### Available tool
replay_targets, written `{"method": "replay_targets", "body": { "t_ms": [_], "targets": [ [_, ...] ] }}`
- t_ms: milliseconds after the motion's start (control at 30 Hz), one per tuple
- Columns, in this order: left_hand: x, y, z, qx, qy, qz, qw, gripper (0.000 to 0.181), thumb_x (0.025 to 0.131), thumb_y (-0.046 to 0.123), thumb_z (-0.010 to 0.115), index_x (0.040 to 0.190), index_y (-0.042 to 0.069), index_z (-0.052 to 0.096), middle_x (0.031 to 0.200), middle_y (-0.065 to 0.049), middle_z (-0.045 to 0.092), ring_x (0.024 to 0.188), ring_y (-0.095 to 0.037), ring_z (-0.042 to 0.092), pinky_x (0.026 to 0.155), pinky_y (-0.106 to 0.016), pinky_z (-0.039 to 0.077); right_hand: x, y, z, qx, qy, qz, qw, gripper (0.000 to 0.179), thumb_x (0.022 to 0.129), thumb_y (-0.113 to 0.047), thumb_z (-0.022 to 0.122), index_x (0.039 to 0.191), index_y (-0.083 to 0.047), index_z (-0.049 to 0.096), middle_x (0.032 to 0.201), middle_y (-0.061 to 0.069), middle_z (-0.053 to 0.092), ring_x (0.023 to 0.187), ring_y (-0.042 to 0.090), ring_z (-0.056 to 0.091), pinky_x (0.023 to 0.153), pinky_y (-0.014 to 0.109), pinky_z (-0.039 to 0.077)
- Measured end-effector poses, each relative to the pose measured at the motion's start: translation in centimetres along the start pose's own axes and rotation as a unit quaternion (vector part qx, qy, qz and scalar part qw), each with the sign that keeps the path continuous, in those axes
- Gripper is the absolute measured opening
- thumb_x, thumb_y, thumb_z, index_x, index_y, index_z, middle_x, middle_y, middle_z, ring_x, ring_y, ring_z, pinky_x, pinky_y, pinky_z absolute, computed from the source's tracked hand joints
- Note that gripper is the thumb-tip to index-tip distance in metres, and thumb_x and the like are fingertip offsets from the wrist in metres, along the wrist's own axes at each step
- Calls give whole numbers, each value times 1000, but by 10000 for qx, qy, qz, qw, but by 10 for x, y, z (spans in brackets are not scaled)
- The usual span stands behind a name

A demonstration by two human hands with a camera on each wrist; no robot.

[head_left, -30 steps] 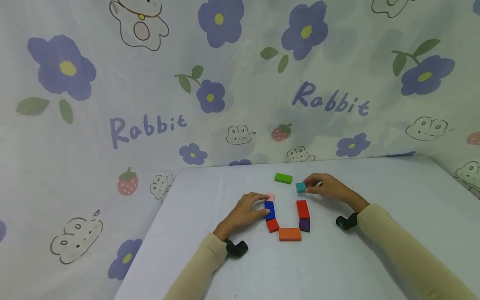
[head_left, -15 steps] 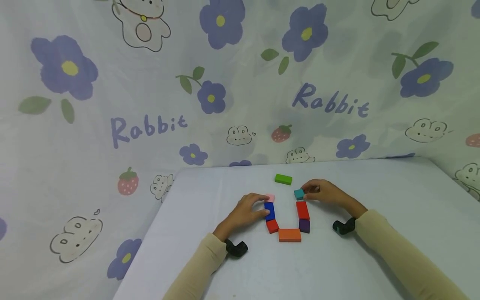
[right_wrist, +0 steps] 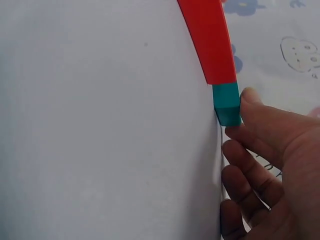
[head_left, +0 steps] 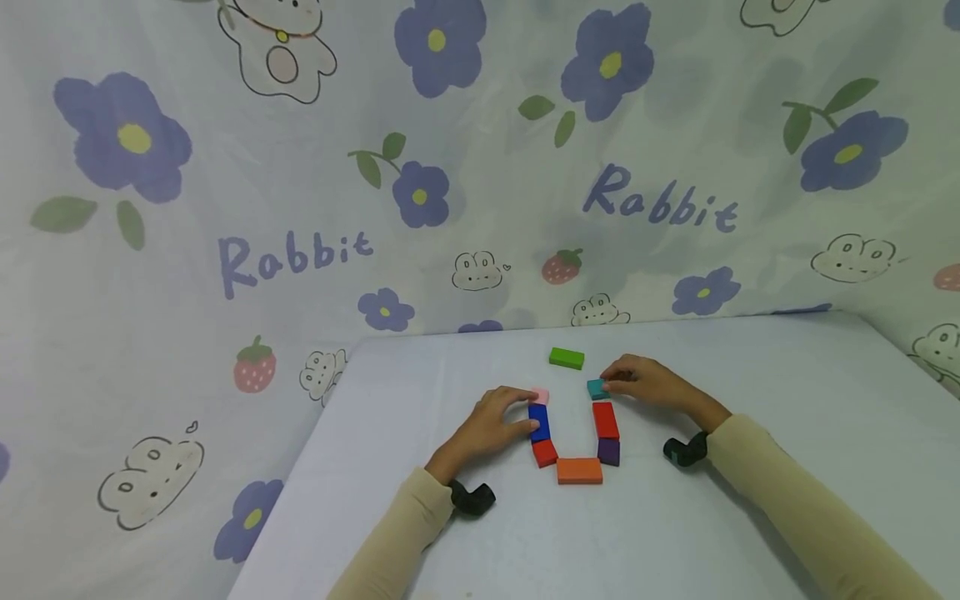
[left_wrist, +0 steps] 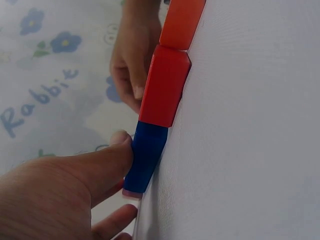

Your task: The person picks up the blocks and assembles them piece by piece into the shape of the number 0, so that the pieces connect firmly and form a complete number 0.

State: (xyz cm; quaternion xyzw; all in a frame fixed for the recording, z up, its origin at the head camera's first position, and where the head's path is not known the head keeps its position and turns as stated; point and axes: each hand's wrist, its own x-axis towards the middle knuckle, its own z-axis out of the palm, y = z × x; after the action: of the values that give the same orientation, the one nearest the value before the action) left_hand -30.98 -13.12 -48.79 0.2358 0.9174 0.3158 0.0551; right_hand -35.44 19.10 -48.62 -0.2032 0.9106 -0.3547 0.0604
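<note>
Wooden blocks form a U on the white table. In the head view my left hand (head_left: pixel 487 425) rests at its left arm. The thumb touches the side of the blue block (left_wrist: pixel 146 156), while the index finger reaches the pink block (head_left: pixel 541 396). With thumb and index finger my right hand (head_left: pixel 648 383) pinches a teal block (right_wrist: pixel 227 103) just beyond the long red block (head_left: pixel 605 420). A purple block (head_left: pixel 609 452) adjoins that red one. The small red block (head_left: pixel 545 453) lies below the blue block, and an orange block (head_left: pixel 579 471) makes the base.
A green block (head_left: pixel 566 358) lies apart, behind the U. The white table (head_left: pixel 675 533) ends at a patterned cloth (head_left: pixel 300 150) hanging at the back. Black wrist cameras (head_left: pixel 473 498) are strapped to both wrists.
My right hand has brought the teal block toward me and slightly left, closer to the long red block's far end. The left hand has stayed in place.
</note>
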Motion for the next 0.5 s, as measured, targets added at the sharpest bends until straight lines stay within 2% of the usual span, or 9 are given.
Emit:
{"method": "replay_targets", "body": {
  "t_ms": [300,500],
  "targets": [
    [2,1,-1,-50,-33,12,10000,52,84,53,59,132,36,47,136,6,47,130,-21,37,103,-49,35,2,-2,-2,90,-106,371,9992,35,81,-48,66,107,-24,68,104,-2,61,99,18,52,89,40,46],
    [2,-1,0,-16,-24,-21,10000,52,84,54,59,131,37,48,136,5,48,130,-22,37,103,-50,35,3,-2,-2,100,-261,331,9991,34,80,-49,66,105,-26,69,100,-3,59,93,18,50,80,32,44]
  ]
}}
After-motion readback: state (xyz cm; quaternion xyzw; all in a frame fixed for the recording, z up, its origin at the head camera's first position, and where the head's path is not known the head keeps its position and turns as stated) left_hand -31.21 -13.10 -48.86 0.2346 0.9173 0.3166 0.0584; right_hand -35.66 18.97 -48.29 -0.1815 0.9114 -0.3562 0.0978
